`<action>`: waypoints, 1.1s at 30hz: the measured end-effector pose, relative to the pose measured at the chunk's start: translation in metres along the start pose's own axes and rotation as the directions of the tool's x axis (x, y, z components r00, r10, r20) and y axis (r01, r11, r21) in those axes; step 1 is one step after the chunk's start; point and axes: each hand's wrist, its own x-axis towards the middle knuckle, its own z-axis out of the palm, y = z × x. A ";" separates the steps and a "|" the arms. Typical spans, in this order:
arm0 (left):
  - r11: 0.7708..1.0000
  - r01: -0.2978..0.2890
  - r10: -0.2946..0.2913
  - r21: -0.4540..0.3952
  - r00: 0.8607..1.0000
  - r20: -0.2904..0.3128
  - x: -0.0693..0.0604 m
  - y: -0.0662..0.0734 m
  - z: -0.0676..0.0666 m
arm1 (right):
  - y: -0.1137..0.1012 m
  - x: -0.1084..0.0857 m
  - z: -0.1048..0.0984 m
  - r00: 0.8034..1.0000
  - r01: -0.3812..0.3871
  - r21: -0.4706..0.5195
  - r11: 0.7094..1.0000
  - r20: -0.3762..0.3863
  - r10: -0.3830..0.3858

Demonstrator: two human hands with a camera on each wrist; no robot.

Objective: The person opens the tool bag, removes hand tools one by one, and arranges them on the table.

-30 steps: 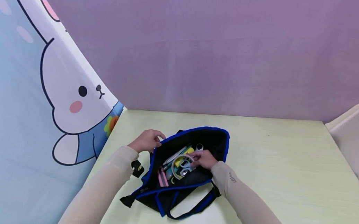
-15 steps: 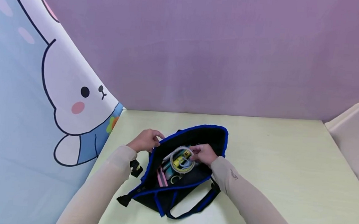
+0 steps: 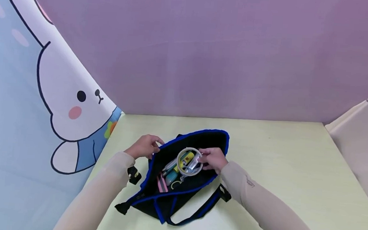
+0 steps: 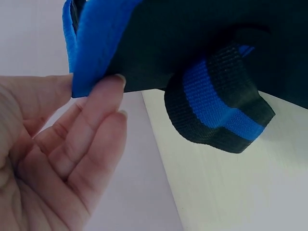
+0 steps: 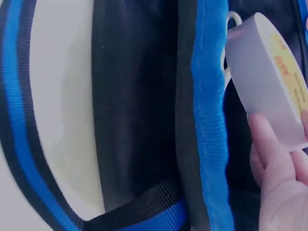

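Note:
A black bag with blue trim [image 3: 147, 206] lies on the table, its mouth facing up. My left hand [image 3: 144, 147] [image 4: 62, 144] pinches the blue edge at its left corner between thumb and fingers. Inside the mouth, my right hand [image 3: 214, 160] [image 5: 279, 178] grips a white tape roll [image 3: 191, 174] [image 5: 264, 77] by its right side. A yellow item [image 3: 186, 158] shows through the roll's ring. Beside it lie a teal item [image 3: 171, 177] and a pink-and-grey one [image 3: 162, 184]. Deeper contents are partly hidden.
The bag's strap [image 3: 196, 217] loops over the pale table [image 3: 280, 164] at the front; another strap [image 4: 207, 101] hangs in the left wrist view. A purple backdrop [image 3: 188, 51] stands behind, and a blue rabbit-print cloth [image 3: 10, 117] at the left.
The ring at my right hand has risen and tilted, now showing as a smooth tape roll. My left hand keeps its hold on the bag's edge. The head view has shifted slightly.

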 end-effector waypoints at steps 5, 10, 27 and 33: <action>1.000 -0.014 0.014 -0.018 1.000 0.015 0.000 -0.001 0.002 | -0.002 -0.018 -0.010 1.000 -0.003 -0.031 1.000 -0.001 0.003; 0.999 -0.026 0.026 -0.032 0.999 0.018 -0.004 -0.005 -0.001 | -0.008 -0.032 -0.017 1.000 0.019 -0.079 0.997 0.004 -0.019; 0.999 -0.030 0.030 -0.028 1.000 -0.005 -0.009 -0.011 -0.002 | -0.001 -0.047 -0.063 0.984 0.127 -0.059 0.990 0.136 -0.118; 0.999 -0.012 0.012 -0.032 1.000 -0.009 -0.010 -0.012 -0.003 | 0.006 -0.049 -0.087 0.984 0.114 -0.074 0.991 0.147 -0.102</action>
